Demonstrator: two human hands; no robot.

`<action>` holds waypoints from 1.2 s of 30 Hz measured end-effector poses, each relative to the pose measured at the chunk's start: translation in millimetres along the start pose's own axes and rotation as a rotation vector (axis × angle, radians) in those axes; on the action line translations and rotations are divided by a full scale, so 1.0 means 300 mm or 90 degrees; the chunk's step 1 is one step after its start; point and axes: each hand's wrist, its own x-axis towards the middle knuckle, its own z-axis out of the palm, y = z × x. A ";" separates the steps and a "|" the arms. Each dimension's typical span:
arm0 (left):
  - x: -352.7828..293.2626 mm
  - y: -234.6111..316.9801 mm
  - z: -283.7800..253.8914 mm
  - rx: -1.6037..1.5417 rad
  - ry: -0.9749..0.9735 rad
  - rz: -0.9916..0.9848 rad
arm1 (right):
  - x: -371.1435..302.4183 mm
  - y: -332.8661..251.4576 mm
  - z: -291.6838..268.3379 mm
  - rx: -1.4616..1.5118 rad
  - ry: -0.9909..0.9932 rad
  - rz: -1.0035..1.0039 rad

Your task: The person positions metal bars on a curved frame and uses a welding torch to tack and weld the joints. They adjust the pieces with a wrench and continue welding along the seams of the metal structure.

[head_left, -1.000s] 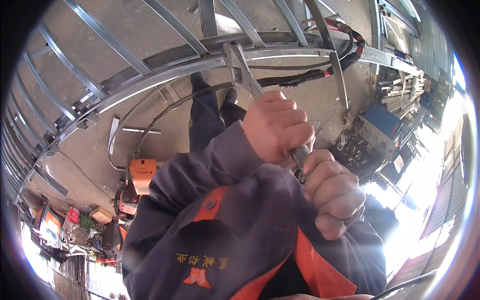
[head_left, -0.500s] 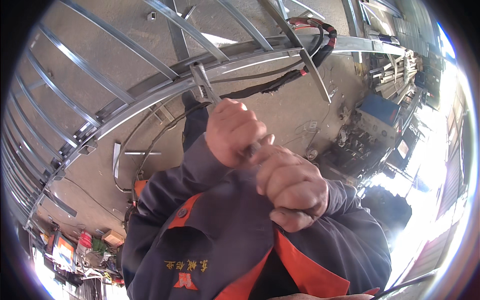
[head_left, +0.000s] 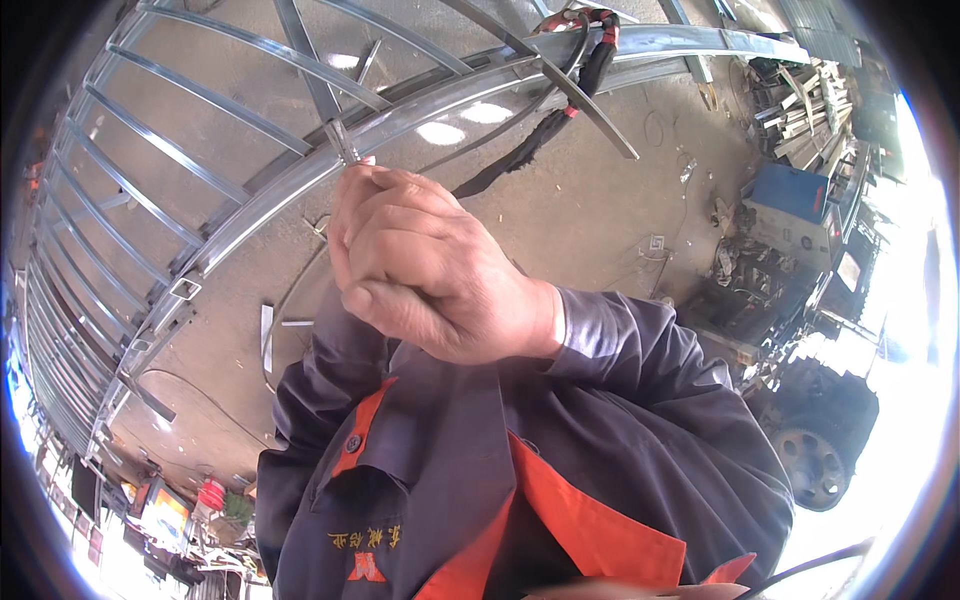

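Observation:
My right hand is a closed fist in front of my chest, its thumb folded in, and it covers most of my left hand. Only a narrow strip of the left hand shows along the fist's left side. From the far end of the two hands sticks a narrow bright metal piece, its tip close to the rail of a large metal frame. The rest of that piece is hidden inside the hands, so what the right fingers grip cannot be made out. Both sleeves are dark.
Long bars of the frame fan out across the left and far side. A loose flat bar crosses the rail beside a black-wrapped cable. At right stand a blue-topped machine and a pile of metal offcuts.
My right hand has moved left and away from my chest, from beside the left hand to over it. The metal piece now shows only a short end. The view has shifted a little.

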 end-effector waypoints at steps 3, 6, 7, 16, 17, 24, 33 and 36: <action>0.013 0.014 -0.010 -0.027 -0.022 -0.008 | 0.004 -0.014 -0.008 -0.027 -0.012 0.008; 0.001 0.045 -0.024 -0.014 -0.057 0.005 | 0.020 -0.033 -0.021 -0.090 -0.023 -0.001; -0.005 0.059 -0.031 -0.006 -0.072 0.014 | 0.022 -0.041 -0.032 -0.116 -0.035 -0.004; 0.009 0.132 -0.053 0.178 -0.130 0.132 | -0.122 0.084 -0.420 -0.165 0.054 0.329; 0.003 0.136 -0.030 0.161 -0.087 0.127 | -0.095 0.220 -0.508 -0.252 0.100 0.265; -0.041 0.057 0.190 0.108 0.343 0.110 | 0.166 0.983 -1.147 -0.654 -0.049 0.574; -0.036 0.028 0.224 0.152 0.354 0.126 | 0.273 1.308 -1.165 -0.850 -0.521 0.614; -0.030 0.021 0.234 0.153 0.325 0.118 | 0.241 1.231 -1.169 -0.748 -0.366 0.653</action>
